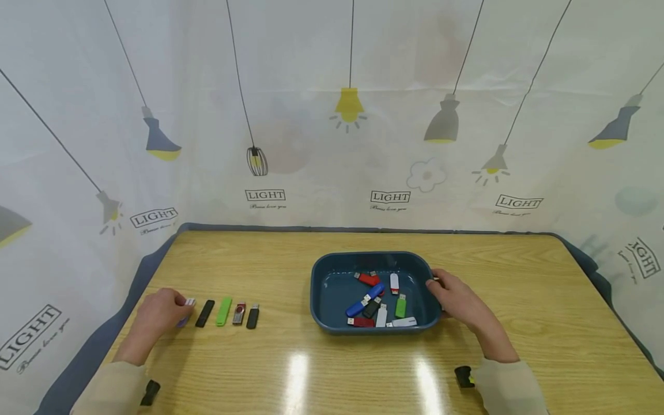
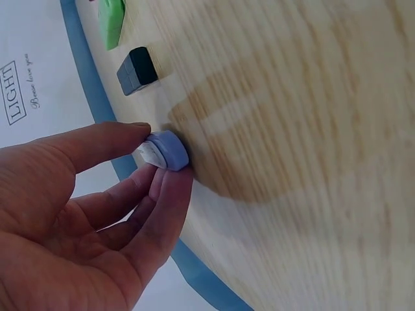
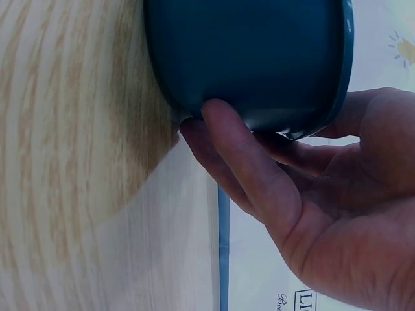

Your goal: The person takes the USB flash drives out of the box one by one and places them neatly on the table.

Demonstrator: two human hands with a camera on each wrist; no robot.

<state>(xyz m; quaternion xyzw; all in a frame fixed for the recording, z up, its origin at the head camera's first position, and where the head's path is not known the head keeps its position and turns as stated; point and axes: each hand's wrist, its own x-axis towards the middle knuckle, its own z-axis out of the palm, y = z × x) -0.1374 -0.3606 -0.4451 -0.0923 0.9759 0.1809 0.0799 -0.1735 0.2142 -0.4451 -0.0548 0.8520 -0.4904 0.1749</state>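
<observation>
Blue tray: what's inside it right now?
The tray holds USB sticks: red, blue, black, green and white. Some overlap, so parts of the lower ones are covered; anything beneath the sticks can't be seen.

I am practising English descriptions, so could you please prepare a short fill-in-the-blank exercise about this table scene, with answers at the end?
1. In the head view, the left grip pinches a purple-and-white stick at the row's ____ (left/right) end.
2. There, the right grip holds the dark-blue tray at its ____ (left/right) end.
3. A ____ stick lies between the red-and-silver stick and the black stick nearest the left grip.
4. The word printed in capitals on the curtain is ____.

Missing words: left; right; green; LIGHT.
</observation>
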